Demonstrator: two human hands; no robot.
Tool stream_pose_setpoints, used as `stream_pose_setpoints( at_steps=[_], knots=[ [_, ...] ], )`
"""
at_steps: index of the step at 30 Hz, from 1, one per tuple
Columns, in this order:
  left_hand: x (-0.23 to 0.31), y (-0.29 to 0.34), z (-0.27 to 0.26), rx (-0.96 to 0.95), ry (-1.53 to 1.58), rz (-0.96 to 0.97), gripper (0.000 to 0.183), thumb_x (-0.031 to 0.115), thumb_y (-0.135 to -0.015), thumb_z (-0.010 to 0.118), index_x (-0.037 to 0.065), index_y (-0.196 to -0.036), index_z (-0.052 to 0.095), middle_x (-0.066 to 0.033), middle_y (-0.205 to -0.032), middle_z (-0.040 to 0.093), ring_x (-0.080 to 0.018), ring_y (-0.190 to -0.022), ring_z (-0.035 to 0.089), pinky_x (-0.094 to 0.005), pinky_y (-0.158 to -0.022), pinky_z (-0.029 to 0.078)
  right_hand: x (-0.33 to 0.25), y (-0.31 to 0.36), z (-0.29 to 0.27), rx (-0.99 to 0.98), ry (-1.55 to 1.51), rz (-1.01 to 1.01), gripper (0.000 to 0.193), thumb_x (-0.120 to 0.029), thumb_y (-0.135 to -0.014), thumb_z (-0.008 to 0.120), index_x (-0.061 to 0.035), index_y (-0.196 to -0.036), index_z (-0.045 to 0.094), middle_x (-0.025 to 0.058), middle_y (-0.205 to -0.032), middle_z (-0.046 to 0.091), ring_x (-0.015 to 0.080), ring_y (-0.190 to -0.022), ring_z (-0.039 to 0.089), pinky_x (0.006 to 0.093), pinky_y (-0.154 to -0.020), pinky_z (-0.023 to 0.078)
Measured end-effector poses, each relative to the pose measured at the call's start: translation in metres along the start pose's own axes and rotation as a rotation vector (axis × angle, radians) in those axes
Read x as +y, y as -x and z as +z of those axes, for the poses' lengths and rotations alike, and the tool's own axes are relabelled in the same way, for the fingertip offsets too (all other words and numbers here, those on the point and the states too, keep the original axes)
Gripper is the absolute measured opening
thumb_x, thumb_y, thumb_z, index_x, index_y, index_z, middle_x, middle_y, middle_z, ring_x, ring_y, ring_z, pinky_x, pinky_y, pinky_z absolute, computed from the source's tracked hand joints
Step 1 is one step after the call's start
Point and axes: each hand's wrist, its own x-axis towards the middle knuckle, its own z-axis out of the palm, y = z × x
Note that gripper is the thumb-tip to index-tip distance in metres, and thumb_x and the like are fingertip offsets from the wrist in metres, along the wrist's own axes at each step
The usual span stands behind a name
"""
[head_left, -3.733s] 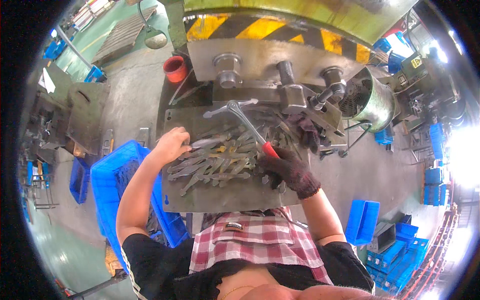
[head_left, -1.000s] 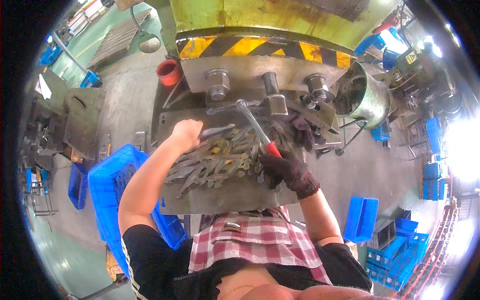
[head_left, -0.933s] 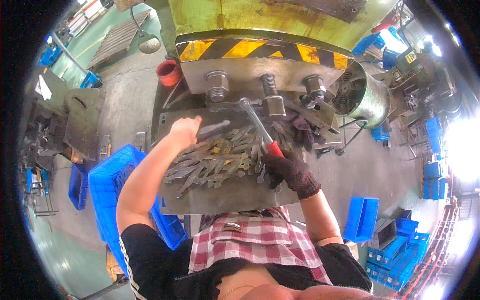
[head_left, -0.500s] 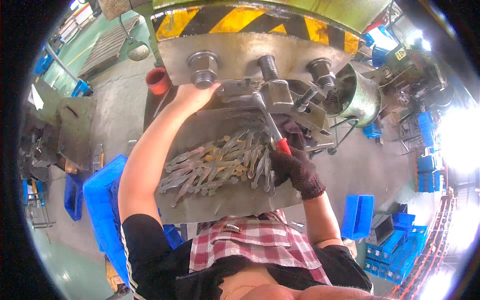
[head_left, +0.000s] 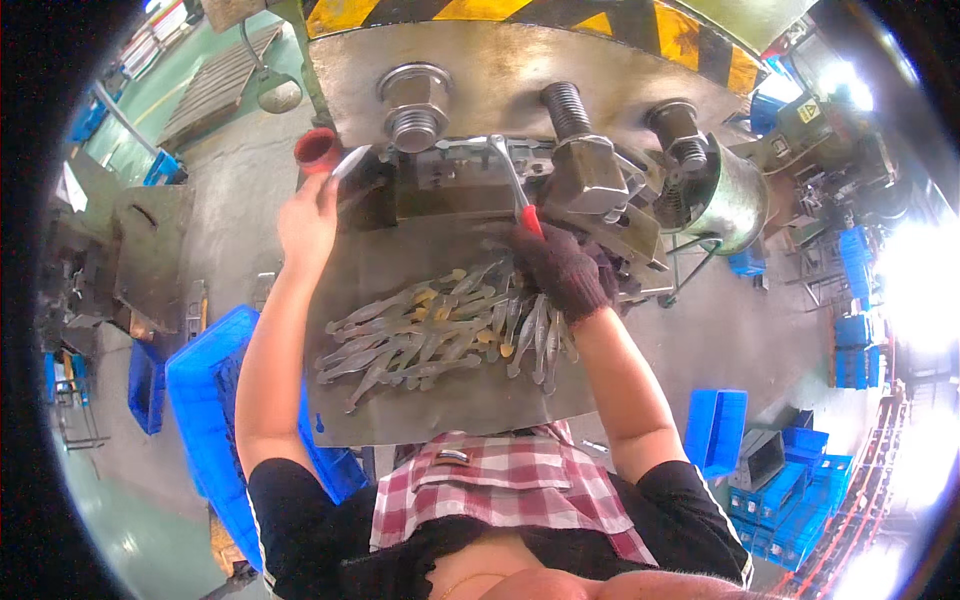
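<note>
My bare left hand (head_left: 308, 228) is at the left front of a press, beside a red cylindrical cup (head_left: 318, 150). Its thumb and fingers pinch a flat silvery metal blank (head_left: 350, 162) with a rounded end. In a dark knitted glove, my right hand (head_left: 560, 268) grips a long metal tool with a red handle (head_left: 517, 185). The tool's tip meets another flat metal blank (head_left: 462, 144) at the press die (head_left: 455, 180). Below both hands, a pile of similar elongated blanks (head_left: 430, 330) lies on a grey metal table (head_left: 400, 425).
Large bolts (head_left: 414, 105) and a clamp block (head_left: 590, 175) jut from the press under a yellow-black striped edge (head_left: 470, 12). Blue crates (head_left: 205, 390) stand left of me, and more blue bins (head_left: 716, 430) stand at right. A green drum-shaped housing (head_left: 735, 200) is beyond the press.
My left hand has moved left, away from beneath the bolt to beside the red cup, and a blank now shows in its fingers. My right hand has moved up and left with the tool.
</note>
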Motion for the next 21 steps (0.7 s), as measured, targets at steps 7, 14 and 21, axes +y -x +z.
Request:
stream_pose_setpoints(
  at_steps=[7,14,21],
  knots=[
    [0.012,0.042,-0.025,-0.139,0.114,-0.208,0.026,0.029,-0.092,0.057,0.008,-0.101,0.067,-0.0193,-0.077,0.065,-0.0350,-0.064,0.063,-0.0414,-0.061,0.047,0.011,-0.007,0.013,0.018,0.006,-0.009,0.051,-0.051,-0.083,0.059,-0.0101,-0.112,0.065,0.0130,-0.098,0.068,0.0275,-0.094,0.065,0.0368,-0.086,0.045],
    [0.027,0.064,-0.022,-0.296,0.322,-0.215,0.027,0.024,-0.090,0.059,0.000,-0.100,0.065,-0.0196,-0.089,0.067,-0.0313,-0.083,0.066,-0.0357,-0.074,0.048,0.015,0.016,0.013,0.018,-0.012,0.035,0.045,-0.046,-0.084,0.062,-0.0110,-0.112,0.065,0.0087,-0.089,0.067,0.0212,-0.081,0.062,0.0361,-0.077,0.047],
    [0.027,0.068,-0.019,-0.141,-0.029,0.594,0.020,0.014,-0.081,0.067,0.007,-0.099,0.065,-0.0050,-0.069,0.054,-0.0170,-0.063,0.055,-0.0304,-0.057,0.044,0.046,0.069,0.020,-0.422,-0.566,0.080,0.037,-0.037,-0.089,0.061,-0.0018,-0.100,0.064,0.0055,-0.076,0.062,0.0136,-0.058,0.059,0.0261,-0.052,0.049]
  ],
)
